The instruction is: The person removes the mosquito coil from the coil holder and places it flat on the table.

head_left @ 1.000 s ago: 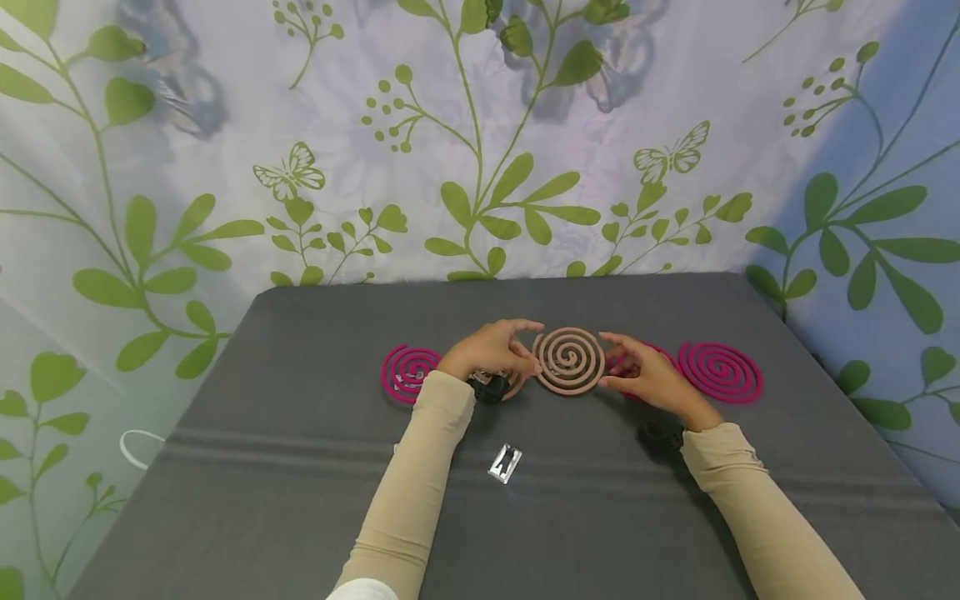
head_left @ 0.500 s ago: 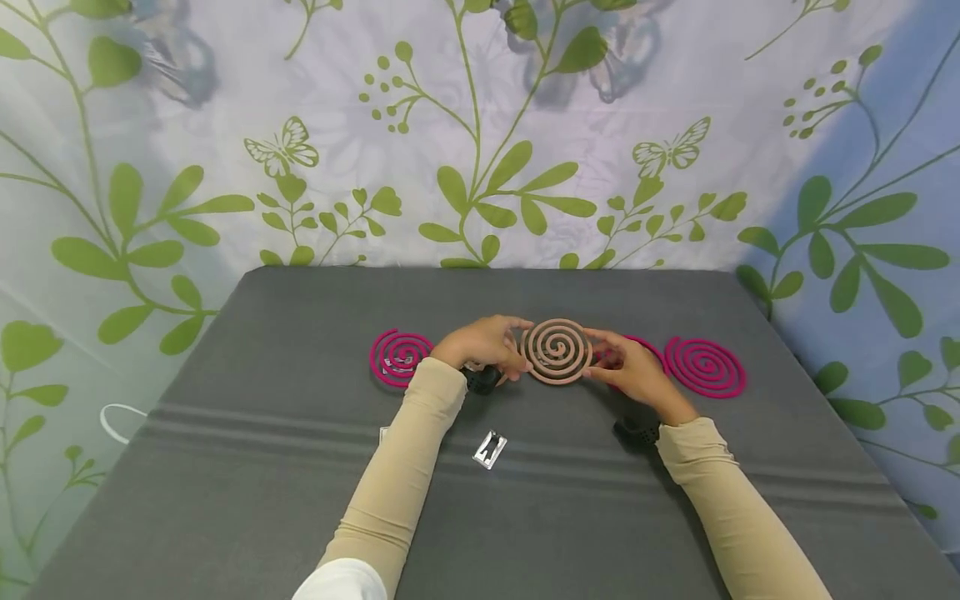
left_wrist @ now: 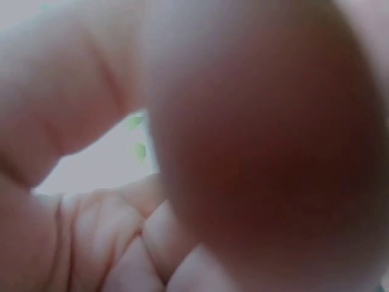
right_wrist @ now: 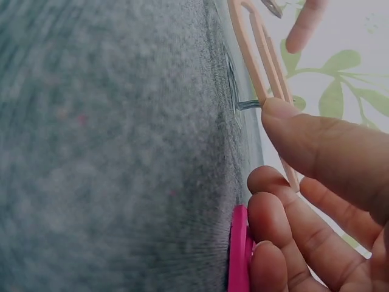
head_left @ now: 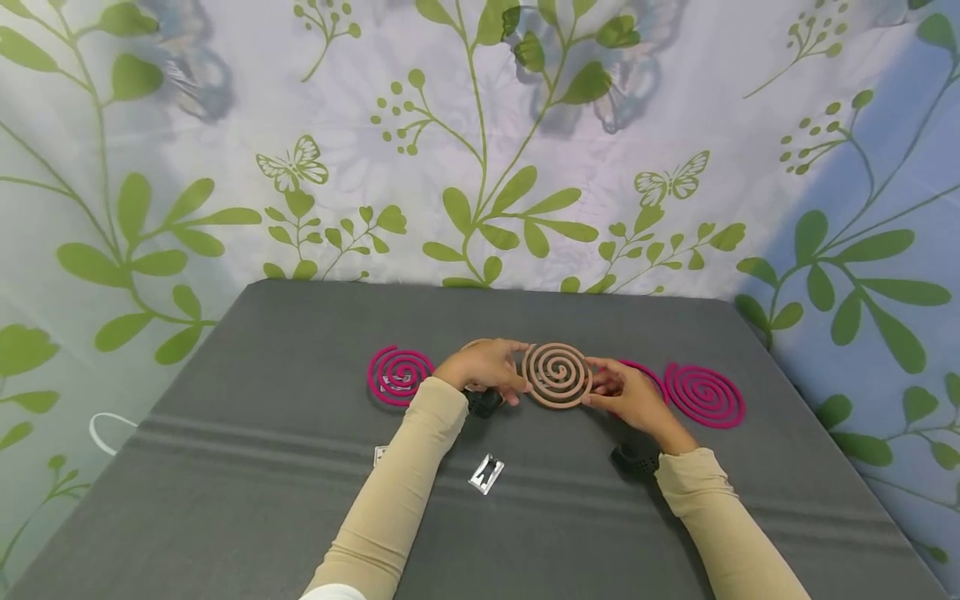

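Observation:
A tan mosquito coil [head_left: 557, 375] is between my hands over the grey table. My left hand [head_left: 486, 367] holds its left edge between thumb and fingers; in the left wrist view this hand [left_wrist: 97, 237] is large and blurred, hiding the coil. My right hand [head_left: 630, 396] pinches the right edge, and the right wrist view has the thumb [right_wrist: 292, 125] against the tilted coil [right_wrist: 261, 61]. A thin metal prong [right_wrist: 249, 105] shows beside the coil there. Another tan coil [head_left: 474, 342] lies mostly hidden behind my left hand.
One pink coil [head_left: 384, 367] lies left, with a metal piece [head_left: 396, 382] visible through it. Two more lie right: a whole pink coil [head_left: 705, 396] and one pink coil [head_left: 654, 379] partly behind my right hand. A small metal stand [head_left: 487, 474] lies nearer on the grey table [head_left: 555, 533].
Both hands and the tan coil have shifted slightly left in the head view, which has itself moved. My right fingers have come closer around the coil's edge.

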